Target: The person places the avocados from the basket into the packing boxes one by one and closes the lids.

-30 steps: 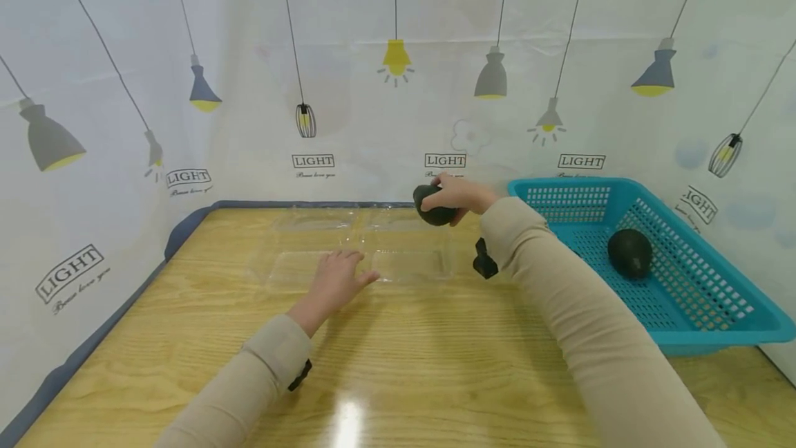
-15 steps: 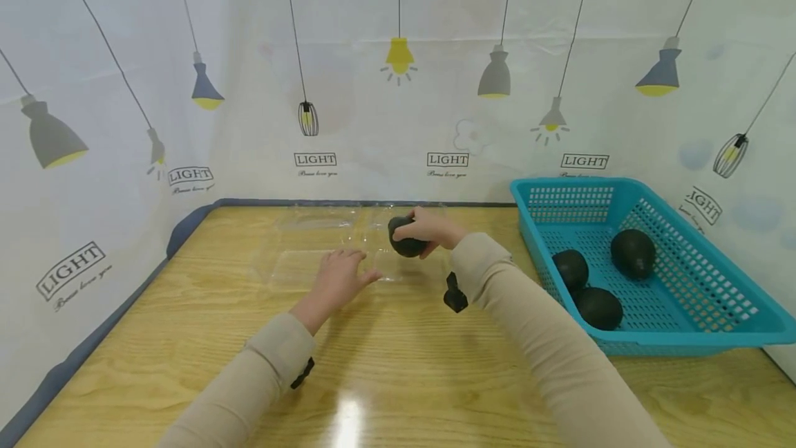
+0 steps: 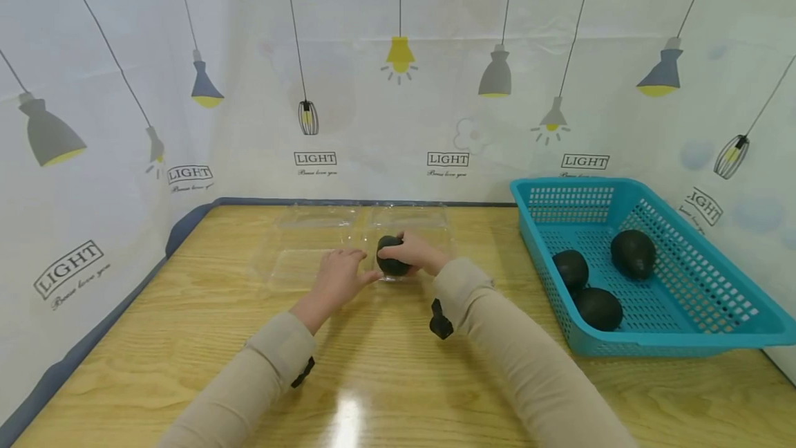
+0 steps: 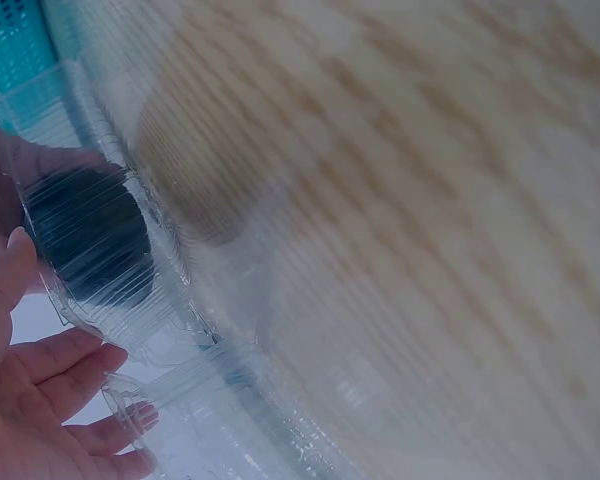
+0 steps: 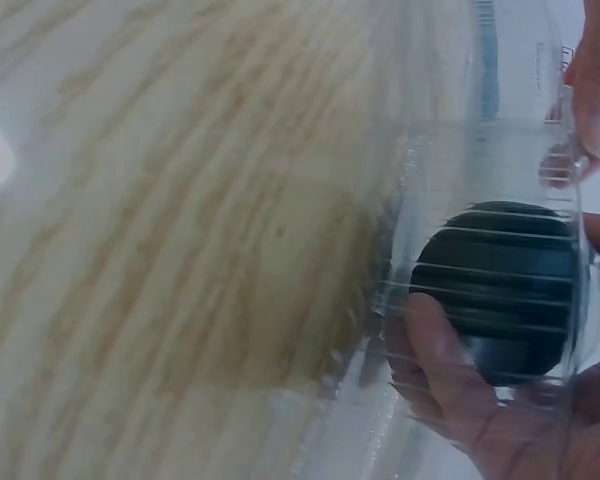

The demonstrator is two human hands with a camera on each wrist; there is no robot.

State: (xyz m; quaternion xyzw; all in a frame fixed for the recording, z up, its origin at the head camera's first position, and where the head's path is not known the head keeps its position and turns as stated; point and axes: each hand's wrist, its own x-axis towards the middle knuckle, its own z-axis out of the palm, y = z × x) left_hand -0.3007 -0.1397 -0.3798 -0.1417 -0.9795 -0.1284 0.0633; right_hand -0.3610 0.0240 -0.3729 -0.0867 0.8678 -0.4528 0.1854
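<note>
My right hand (image 3: 421, 253) grips a dark green avocado (image 3: 390, 258) low in the near right part of a clear plastic container (image 3: 423, 216). In the right wrist view the avocado (image 5: 505, 285) shows through the ribbed clear wall, with the thumb and fingers of the right hand (image 5: 470, 410) around it. Just left of it, my left hand (image 3: 338, 281) rests at the container's near middle, fingers spread and loosely bent. In the left wrist view, fingertips of the left hand (image 4: 50, 385) lie at the clear rim, some seen through the plastic.
At the right stands a blue perforated basket (image 3: 659, 346). Inside lie three avocados, one farther right (image 3: 633, 254) and two by the left wall. The wooden table (image 3: 398, 379) meets a lamp-printed backdrop (image 3: 373, 116) behind the container.
My right hand has carried the avocado left, down and nearer, from above the container's back right into its near right part. The left hand stays nearly still.
</note>
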